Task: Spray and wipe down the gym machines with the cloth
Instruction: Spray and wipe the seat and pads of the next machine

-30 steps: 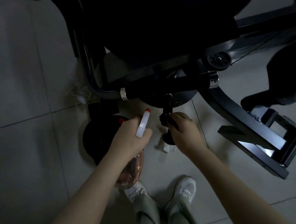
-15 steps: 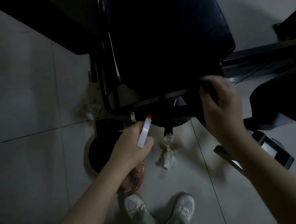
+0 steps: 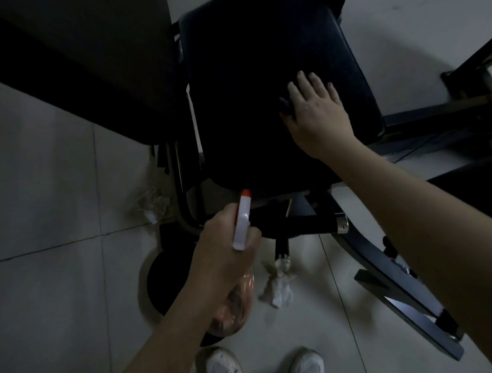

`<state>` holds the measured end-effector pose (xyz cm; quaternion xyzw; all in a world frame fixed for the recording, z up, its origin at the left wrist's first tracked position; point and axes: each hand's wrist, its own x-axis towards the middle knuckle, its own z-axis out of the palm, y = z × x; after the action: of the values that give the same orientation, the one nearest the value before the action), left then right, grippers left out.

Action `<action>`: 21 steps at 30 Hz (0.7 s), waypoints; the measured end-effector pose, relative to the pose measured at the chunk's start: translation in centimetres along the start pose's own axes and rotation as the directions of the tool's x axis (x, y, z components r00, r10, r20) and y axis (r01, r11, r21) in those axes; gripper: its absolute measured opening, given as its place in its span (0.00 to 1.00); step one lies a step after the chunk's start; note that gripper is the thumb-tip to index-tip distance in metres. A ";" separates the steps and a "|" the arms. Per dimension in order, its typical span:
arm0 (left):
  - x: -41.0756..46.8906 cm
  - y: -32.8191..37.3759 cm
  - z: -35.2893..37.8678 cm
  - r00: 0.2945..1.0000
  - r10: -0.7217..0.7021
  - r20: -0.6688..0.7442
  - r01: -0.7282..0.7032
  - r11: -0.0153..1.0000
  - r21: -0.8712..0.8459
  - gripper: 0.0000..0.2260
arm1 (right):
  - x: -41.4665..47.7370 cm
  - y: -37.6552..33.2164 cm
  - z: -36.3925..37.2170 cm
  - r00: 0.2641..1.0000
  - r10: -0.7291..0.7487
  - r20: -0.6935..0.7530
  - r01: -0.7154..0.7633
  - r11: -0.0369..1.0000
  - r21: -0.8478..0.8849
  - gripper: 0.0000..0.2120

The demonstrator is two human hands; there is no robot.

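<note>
Well, far out to the left of my left hand (image 3: pixel 226 243) a big dark pad (image 3: pixel 74 43) fills the upper corner, too dim for me to make out more. Nearer, on the pale tiled floor (image 3: pixel 30 258), a crumpled scrap of paper (image 3: pixel 150 204) lies up and to the left of that hand. Below the scrap a black round object (image 3: pixel 165 282) sits on the tiles, partly hidden behind my wrist.

My left hand is curled tight round the neck of the spray bottle (image 3: pixel 242 221). Its white head sticks up past my knuckles, and its orange tip points at the front edge of the seat pad (image 3: pixel 260 85). The translucent orange body hangs under my wrist. Just right of this hand a second paper wad (image 3: pixel 277 287) lies on the floor, touching the foot of a short post under the seat. My white shoes (image 3: pixel 226 371) stand at the bottom edge, below both.

Further right, my right hand (image 3: pixel 317 112) lies flat on the black seat pad, fingers straight and spread, pressing down. A dark bit of the cloth (image 3: pixel 284 104) peeks out at the hand's left edge. The rest is under my palm, and against the black pad I cannot tell its outline. To the right of and below my right forearm, the black machine frame (image 3: pixel 405 299) slants down to the floor.
</note>
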<state>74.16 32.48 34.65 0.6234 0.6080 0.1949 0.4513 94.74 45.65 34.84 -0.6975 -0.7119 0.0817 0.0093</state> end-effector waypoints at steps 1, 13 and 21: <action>0.4 0.3 -0.4 1.000 -0.006 -0.021 0.006 1.000 0.004 0.06 | 0.4 0.2 -0.2 1.000 -0.019 0.008 0.019 1.000 -0.008 0.28; 4.2 5.5 -4.8 0.998 -0.046 -0.036 0.047 0.999 0.027 0.04 | 2.7 0.8 0.0 0.993 -0.101 -0.065 0.098 0.994 -0.044 0.32; 8.2 9.9 -4.8 0.983 -0.167 -0.081 0.164 0.986 -0.033 0.05 | 2.2 0.7 0.1 0.993 -0.088 -0.076 0.088 0.996 0.002 0.30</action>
<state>77.67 43.19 42.55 0.5562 0.6734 0.1905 0.4483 95.33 47.82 34.45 -0.6680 -0.7409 0.0567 0.0416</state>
